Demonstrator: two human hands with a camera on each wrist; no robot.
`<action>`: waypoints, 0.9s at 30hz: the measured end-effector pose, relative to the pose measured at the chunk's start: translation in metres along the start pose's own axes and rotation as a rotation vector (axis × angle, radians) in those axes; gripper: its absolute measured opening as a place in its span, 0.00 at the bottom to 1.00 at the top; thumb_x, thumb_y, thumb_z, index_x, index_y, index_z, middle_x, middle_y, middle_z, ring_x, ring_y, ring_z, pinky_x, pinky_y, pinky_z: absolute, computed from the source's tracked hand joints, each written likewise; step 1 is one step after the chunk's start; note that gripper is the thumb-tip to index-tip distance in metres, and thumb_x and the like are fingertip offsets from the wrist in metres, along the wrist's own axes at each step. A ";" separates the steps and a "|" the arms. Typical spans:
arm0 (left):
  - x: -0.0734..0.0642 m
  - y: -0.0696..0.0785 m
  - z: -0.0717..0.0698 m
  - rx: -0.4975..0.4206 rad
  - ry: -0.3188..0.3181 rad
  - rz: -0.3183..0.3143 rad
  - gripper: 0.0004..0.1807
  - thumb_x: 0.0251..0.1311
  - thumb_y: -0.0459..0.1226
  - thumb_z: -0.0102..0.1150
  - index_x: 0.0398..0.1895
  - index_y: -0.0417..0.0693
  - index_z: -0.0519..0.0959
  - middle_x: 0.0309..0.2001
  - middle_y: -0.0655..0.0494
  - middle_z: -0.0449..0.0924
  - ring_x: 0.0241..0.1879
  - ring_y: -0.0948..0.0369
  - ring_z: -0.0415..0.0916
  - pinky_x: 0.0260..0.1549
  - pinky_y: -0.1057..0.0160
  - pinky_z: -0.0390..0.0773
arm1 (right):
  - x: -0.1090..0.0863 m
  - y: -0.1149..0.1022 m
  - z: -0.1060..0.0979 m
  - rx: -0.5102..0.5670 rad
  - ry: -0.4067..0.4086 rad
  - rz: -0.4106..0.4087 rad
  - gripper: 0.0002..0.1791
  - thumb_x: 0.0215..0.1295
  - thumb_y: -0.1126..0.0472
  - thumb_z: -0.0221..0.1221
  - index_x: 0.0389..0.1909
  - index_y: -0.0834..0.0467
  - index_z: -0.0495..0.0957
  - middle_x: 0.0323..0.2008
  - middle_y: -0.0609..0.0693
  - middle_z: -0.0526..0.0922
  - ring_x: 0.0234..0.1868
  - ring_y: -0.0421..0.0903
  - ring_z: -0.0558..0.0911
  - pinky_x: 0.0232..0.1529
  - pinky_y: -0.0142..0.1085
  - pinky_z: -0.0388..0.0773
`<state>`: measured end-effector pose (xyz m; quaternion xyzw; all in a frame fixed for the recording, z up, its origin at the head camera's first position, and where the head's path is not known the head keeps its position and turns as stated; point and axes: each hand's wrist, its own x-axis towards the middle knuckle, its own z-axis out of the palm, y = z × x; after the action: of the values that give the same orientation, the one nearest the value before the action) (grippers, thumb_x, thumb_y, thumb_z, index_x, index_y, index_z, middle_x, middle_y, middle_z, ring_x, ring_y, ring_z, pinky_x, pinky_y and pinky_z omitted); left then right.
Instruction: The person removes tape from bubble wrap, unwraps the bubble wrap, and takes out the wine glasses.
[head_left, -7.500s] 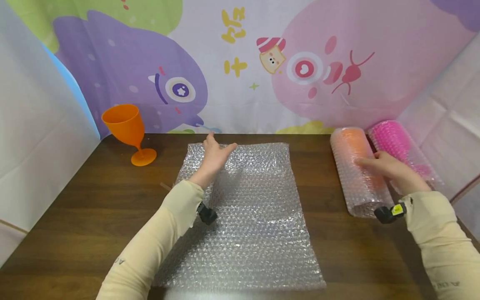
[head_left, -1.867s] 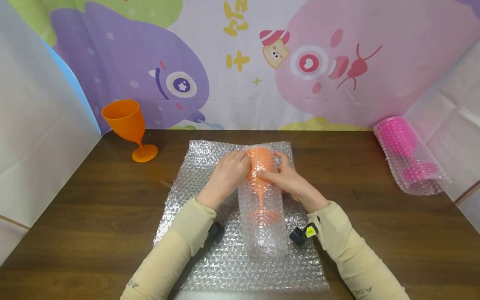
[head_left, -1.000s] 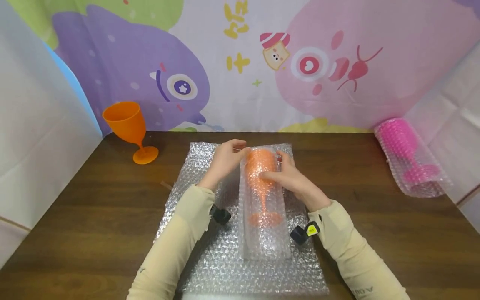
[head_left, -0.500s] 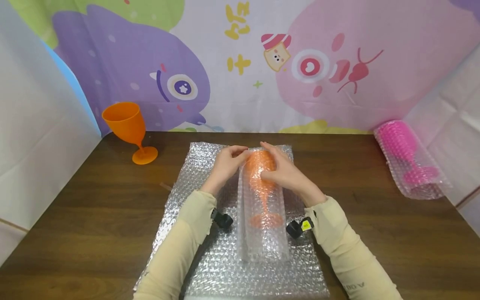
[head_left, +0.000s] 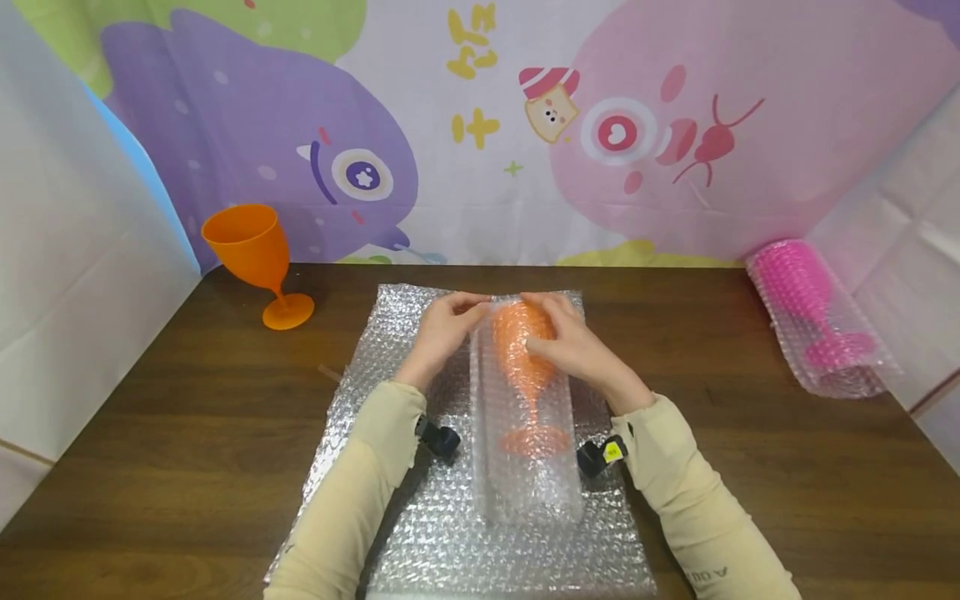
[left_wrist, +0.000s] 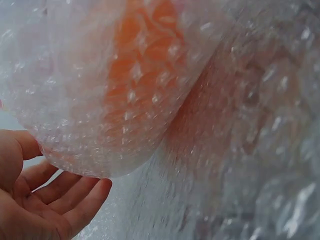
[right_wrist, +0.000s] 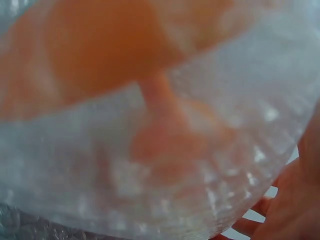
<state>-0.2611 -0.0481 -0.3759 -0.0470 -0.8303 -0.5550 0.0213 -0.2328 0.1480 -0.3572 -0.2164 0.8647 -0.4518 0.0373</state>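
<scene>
An orange goblet (head_left: pixel 517 346) in clear bubble wrap (head_left: pixel 528 492) lies on a flat bubble wrap sheet (head_left: pixel 420 550), its bowl toward the back. My left hand (head_left: pixel 442 337) pinches the far left corner of the goblet's wrapping between thumb and fingers; in the left wrist view the wrap's rim sits between thumb and fingers (left_wrist: pixel 89 205). Across the bowl from it, my right hand (head_left: pixel 577 346) grips the wrapped goblet, thumb on top and fingers over the far end. In the right wrist view the wrap hides most of that hand (right_wrist: pixel 295 205).
An unwrapped orange goblet (head_left: pixel 258 258) stands upright at the back left. At the back right lies a pink goblet (head_left: pixel 802 279) in bubble wrap. A printed cloth (head_left: pixel 480 208) hangs behind the brown table (head_left: pixel 150 433), and white panels (head_left: pixel 67 275) close in both sides.
From the right side, the wrapped orange goblet has come onto the middle sheet. My left hand now pinches the wrapping, whose left edge has spread slightly left; my right fingers have shifted over the far end.
</scene>
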 end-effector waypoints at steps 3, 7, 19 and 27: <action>0.001 -0.002 -0.003 0.010 0.002 -0.012 0.16 0.58 0.43 0.56 0.46 0.44 0.80 0.45 0.49 0.80 0.43 0.56 0.76 0.42 0.60 0.76 | 0.000 0.000 0.001 -0.035 0.014 0.014 0.33 0.56 0.58 0.54 0.64 0.58 0.58 0.62 0.58 0.57 0.62 0.55 0.57 0.60 0.52 0.57; 0.002 -0.003 -0.006 0.035 0.019 -0.027 0.16 0.57 0.43 0.57 0.44 0.44 0.81 0.44 0.49 0.81 0.42 0.56 0.76 0.40 0.60 0.76 | 0.000 -0.002 0.002 -0.070 0.020 0.062 0.38 0.55 0.45 0.59 0.63 0.55 0.57 0.62 0.56 0.57 0.61 0.53 0.59 0.59 0.51 0.61; 0.001 -0.006 -0.015 -0.013 0.023 -0.065 0.14 0.57 0.40 0.57 0.42 0.42 0.81 0.42 0.47 0.81 0.37 0.56 0.77 0.36 0.63 0.78 | -0.001 0.000 0.003 -0.083 0.024 0.067 0.47 0.44 0.50 0.68 0.63 0.57 0.54 0.62 0.58 0.55 0.60 0.54 0.60 0.58 0.50 0.63; 0.003 -0.012 -0.019 -0.034 0.047 -0.089 0.12 0.55 0.37 0.58 0.40 0.41 0.82 0.41 0.47 0.80 0.34 0.59 0.76 0.33 0.65 0.79 | -0.002 0.006 0.000 -0.056 0.034 0.047 0.48 0.43 0.50 0.67 0.63 0.58 0.52 0.59 0.59 0.56 0.58 0.55 0.61 0.56 0.52 0.64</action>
<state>-0.2659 -0.0702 -0.3790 0.0025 -0.8211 -0.5705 0.0154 -0.2332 0.1517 -0.3628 -0.1892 0.8824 -0.4299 0.0268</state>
